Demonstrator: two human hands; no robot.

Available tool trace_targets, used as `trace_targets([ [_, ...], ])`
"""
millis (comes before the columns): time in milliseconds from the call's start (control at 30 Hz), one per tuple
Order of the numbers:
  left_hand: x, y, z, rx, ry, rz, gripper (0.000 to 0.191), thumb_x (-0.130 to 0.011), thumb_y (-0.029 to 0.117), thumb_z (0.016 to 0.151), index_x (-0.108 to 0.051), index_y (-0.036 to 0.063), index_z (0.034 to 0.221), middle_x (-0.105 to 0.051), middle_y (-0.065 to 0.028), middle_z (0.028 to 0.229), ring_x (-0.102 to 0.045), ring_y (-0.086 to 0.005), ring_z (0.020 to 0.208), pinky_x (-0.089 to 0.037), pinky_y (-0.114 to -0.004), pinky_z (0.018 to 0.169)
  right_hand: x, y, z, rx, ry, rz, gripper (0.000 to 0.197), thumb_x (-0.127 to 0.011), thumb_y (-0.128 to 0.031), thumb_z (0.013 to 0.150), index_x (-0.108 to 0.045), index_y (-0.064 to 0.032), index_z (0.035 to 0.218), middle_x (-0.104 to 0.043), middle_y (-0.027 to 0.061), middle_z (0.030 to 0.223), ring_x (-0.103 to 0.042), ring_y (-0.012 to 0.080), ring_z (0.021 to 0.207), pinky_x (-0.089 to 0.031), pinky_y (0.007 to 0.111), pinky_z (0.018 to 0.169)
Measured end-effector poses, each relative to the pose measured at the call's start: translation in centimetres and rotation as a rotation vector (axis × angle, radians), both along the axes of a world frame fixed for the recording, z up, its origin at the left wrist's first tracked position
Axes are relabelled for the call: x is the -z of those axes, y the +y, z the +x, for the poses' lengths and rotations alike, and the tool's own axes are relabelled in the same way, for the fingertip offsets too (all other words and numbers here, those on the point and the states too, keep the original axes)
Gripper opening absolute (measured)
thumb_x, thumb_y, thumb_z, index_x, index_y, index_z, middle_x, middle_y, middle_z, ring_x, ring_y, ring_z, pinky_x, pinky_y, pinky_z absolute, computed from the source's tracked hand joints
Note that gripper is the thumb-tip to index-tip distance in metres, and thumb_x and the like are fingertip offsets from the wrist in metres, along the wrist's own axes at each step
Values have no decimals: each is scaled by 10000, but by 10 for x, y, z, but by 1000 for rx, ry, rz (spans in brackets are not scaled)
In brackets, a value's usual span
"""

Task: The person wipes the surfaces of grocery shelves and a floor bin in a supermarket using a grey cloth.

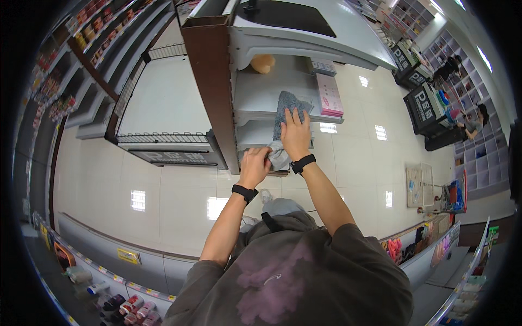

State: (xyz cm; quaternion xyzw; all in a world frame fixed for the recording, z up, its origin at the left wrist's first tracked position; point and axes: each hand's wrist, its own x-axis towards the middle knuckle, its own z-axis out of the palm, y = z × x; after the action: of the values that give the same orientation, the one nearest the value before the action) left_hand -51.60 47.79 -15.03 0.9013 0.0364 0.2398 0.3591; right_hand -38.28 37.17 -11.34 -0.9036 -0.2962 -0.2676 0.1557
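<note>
A fluffy dark-grey cloth (pixel 288 102) lies over the front edge of the middle shelf. My right hand (pixel 296 134) rests on top of it with the fingers spread; whether it also grips the cloth is not clear. Just below, a bunched light-grey end of fabric (pixel 279 157) hangs between my wrists. My left hand (pixel 255 163) pinches this end between thumb and fingers. I cannot tell whether both pieces of fabric are one thing. Both wrists wear black straps.
The shelf (pixel 261 91) holds a round tan object (pixel 262 63) and pink boxes (pixel 329 93) at its right end. A brown post (pixel 210 89) stands left, beside a promotion bin (pixel 167 95). Stocked shelving (pixel 134 309) runs behind me. Right are a trolley (pixel 452 195) and distant people.
</note>
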Motion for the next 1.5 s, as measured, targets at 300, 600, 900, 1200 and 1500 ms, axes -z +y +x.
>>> trace_targets([
  [300,20,-6,-36,-221,11,-197,287,-654,52,708,-617,29,992,-646,-169,942,-584,-371,912,-474,-443,807,14,47,-16,-382,6,61,430,-638,-110,820,-623,-126,1249,-557,87,1342,-436,398,1248,-455,446,981],
  [600,30,-7,-38,-276,97,-159,295,-668,29,688,-581,46,969,-625,-171,899,-592,-379,883,-483,-442,775,41,38,-13,-514,40,166,397,-658,-77,797,-646,-95,1193,-598,77,1275,-478,358,1200,-465,426,964],
  [900,37,-49,-16,-1,212,-52,281,-663,26,677,-586,54,946,-631,-164,920,-585,-364,927,-476,-431,815,102,-96,1,-220,439,459,350,-651,-93,829,-655,-33,1174,-635,215,1183,-557,396,1106,-444,424,976],
  [1200,47,-105,15,215,267,25,293,-639,-15,674,-569,66,947,-589,-152,883,-559,-365,925,-465,-441,819,109,-195,-15,121,806,701,369,-692,-77,811,-665,-40,1178,-640,231,1191,-648,321,1053,-539,330,769],
  [1500,58,-146,17,175,471,-134,298,-597,-17,702,-578,69,987,-606,-190,923,-597,-413,898,-495,-483,792,164,-217,12,44,855,567,366,-672,-97,818,-658,-24,1177,-633,233,1195,-651,344,1031,-533,345,800],
])
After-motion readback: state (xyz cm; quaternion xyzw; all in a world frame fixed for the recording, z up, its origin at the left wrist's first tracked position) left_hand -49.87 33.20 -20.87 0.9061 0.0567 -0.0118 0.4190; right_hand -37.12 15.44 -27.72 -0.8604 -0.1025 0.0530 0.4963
